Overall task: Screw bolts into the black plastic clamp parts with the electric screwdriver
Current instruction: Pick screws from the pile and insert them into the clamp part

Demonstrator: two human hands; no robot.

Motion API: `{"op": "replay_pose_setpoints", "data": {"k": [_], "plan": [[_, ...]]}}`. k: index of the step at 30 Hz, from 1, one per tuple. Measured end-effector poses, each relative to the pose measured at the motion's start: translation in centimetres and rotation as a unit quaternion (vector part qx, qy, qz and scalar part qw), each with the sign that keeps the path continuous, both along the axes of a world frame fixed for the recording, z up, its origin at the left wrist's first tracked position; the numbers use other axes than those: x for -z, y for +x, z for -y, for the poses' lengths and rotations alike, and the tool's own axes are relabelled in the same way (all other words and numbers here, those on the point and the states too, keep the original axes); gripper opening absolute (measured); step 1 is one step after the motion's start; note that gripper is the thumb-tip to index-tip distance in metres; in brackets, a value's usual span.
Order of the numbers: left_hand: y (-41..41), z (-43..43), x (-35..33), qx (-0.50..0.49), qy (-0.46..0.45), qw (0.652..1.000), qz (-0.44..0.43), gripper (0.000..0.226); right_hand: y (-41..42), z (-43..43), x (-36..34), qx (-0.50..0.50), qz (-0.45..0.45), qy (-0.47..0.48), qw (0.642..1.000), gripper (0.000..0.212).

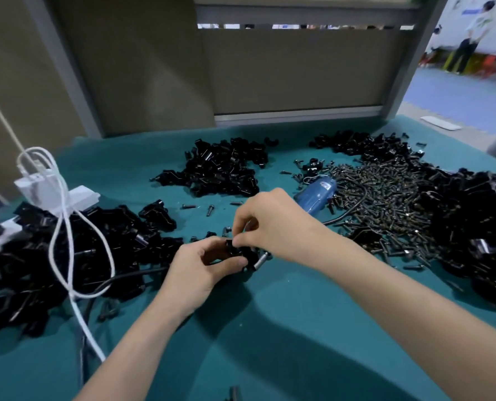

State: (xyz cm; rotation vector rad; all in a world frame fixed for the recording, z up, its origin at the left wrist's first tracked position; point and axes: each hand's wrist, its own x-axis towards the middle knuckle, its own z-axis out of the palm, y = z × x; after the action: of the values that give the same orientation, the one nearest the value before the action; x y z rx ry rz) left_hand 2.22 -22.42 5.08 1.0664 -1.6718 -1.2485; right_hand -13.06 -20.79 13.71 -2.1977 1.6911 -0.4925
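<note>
My left hand (196, 267) grips a black plastic clamp part (242, 253) just above the teal table (269, 328). My right hand (269, 221) comes from above and pinches something small at the clamp's top; a bolt cannot be made out between the fingers. A silver metal tip (262, 260) sticks out at the clamp's right side. The blue electric screwdriver (317, 195) lies on the table behind my right hand, with no hand on it. A big heap of bolts (385, 198) spreads to its right.
Heaps of black clamp parts lie at the left (52, 256), at the back centre (223, 166) and at the right (478, 221). A white power strip (55, 195) with a white cable (67, 241) sits at the left. A person (469, 39) stands far off at the back right.
</note>
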Motion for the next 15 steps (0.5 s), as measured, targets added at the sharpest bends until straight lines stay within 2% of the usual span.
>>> {"op": "replay_pose_setpoints", "data": {"k": [4,7,10,12,15], "plan": [[0.0,0.3,0.3,-0.007,-0.015,1.0,0.004,0.016,0.9,0.6,-0.2,-0.011,-0.075,0.028,0.997,0.011],[0.1,0.3,0.3,-0.002,-0.019,1.0,-0.005,0.019,1.4,1.0,-0.9,-0.055,-0.157,0.034,0.986,0.008],[0.0,0.4,0.4,-0.004,-0.015,1.0,0.006,0.016,2.3,1.3,-1.6,-0.097,-0.228,0.018,0.969,0.037],[-0.1,0.4,0.6,-0.019,-0.008,1.0,0.02,0.023,2.9,1.7,-1.7,-0.117,-0.234,0.008,0.965,0.046],[-0.1,0.3,0.6,-0.039,-0.007,0.999,0.024,0.031,2.9,2.1,-1.1,-0.108,-0.168,0.022,0.98,0.039]]}}
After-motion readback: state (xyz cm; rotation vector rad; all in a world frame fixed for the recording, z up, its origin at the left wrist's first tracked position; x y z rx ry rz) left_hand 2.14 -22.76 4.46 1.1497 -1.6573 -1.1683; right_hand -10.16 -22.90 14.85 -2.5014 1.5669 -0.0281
